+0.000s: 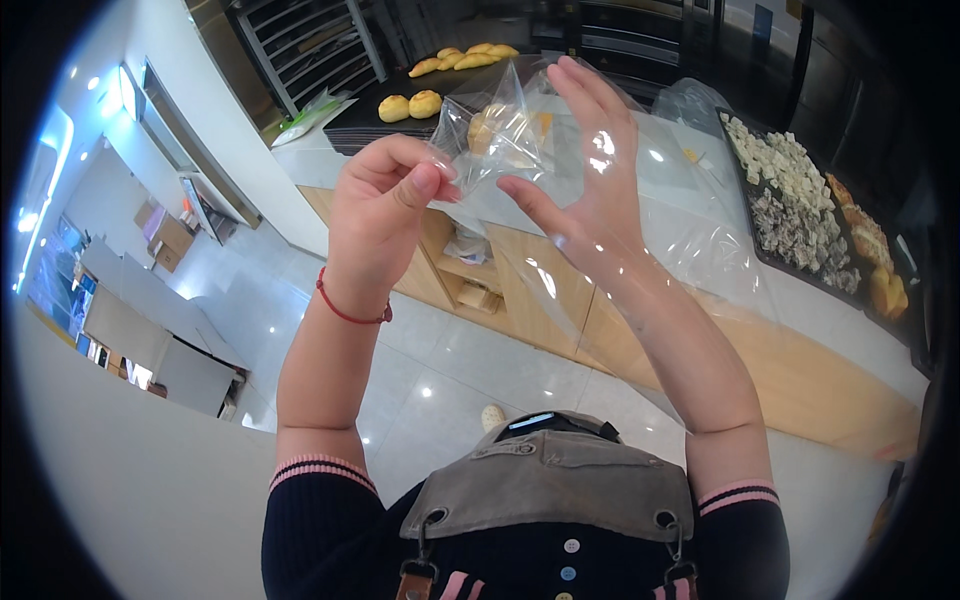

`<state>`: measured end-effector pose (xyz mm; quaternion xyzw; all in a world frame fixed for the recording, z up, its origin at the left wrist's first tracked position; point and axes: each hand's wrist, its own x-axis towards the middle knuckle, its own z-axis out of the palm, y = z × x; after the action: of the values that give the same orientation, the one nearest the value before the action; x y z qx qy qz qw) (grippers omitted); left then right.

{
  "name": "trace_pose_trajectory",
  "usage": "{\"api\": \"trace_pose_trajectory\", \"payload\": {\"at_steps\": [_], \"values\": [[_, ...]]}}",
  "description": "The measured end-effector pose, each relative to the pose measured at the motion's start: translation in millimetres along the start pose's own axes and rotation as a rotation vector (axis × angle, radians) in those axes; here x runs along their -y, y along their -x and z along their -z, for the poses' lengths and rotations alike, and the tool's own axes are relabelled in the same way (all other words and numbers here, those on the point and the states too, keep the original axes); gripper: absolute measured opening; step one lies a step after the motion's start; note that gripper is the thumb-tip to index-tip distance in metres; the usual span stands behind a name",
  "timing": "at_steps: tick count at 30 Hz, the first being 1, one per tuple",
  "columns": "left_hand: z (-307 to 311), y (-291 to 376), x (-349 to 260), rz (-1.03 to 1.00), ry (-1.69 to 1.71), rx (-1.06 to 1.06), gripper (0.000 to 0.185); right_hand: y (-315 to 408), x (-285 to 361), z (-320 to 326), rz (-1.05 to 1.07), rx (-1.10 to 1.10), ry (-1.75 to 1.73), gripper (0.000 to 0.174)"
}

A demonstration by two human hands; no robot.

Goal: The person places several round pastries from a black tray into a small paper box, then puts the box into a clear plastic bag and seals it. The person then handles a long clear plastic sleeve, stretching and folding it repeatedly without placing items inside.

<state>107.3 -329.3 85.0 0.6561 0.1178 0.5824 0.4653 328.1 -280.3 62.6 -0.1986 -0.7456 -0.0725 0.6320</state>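
Between thumb and fingers, my left hand [394, 184] pinches a corner of a large clear plastic bag [720, 262]. Shiny film covers my right hand [596, 157] and trails along the forearm, so the hand seems to be inside the bag. Its thumb stands well apart from the raised fingers, with nothing gripped between them. Behind the creased film, a golden bun [484, 135] shows through on the far side, partly blurred by reflections. A red cord bracelet circles my left wrist.
Two round buns [409, 107] and several long rolls [465, 58] sit on stacked dark trays [345, 127]. To the right, a black tray [765, 240] holds pale cubes and grey pieces beside more breads [889, 289]. A wood-fronted counter [547, 277] runs ahead; a tray rack [307, 45] stands behind.
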Motion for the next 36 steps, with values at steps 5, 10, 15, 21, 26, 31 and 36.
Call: {"api": "trace_pose_trajectory", "payload": {"at_steps": [5, 10, 15, 21, 26, 31, 36], "values": [[-9, -6, -3, -0.012, -0.236, -0.249, 0.013, 6, 8, 3, -0.027, -0.027, 0.077, 0.086], [-52, 10, 27, -0.488, -0.799, -0.466, 0.03, -7, -5, -13, -0.051, -0.225, 0.133, 0.089], [-126, 64, 87, -0.574, -1.163, 0.068, 0.079, -39, -37, -23, -0.142, -0.46, 0.101, 0.09], [-142, 43, 153, -0.749, -1.068, -0.298, 0.066, -79, -58, -12, -0.227, -0.561, 0.15, 0.08], [-146, 41, 166, -0.644, -0.935, -0.164, 0.057, -82, -67, 1, -0.297, -0.539, 0.198, 0.064], [-182, 53, 186, -0.551, -0.993, -0.182, 0.045, -86, -87, 5, -0.389, -0.621, 0.255, 0.059], [-181, 32, 201, -0.542, -0.923, -0.259, 0.035, -92, -109, 8, -0.538, -0.744, 0.186, 0.044]]}}
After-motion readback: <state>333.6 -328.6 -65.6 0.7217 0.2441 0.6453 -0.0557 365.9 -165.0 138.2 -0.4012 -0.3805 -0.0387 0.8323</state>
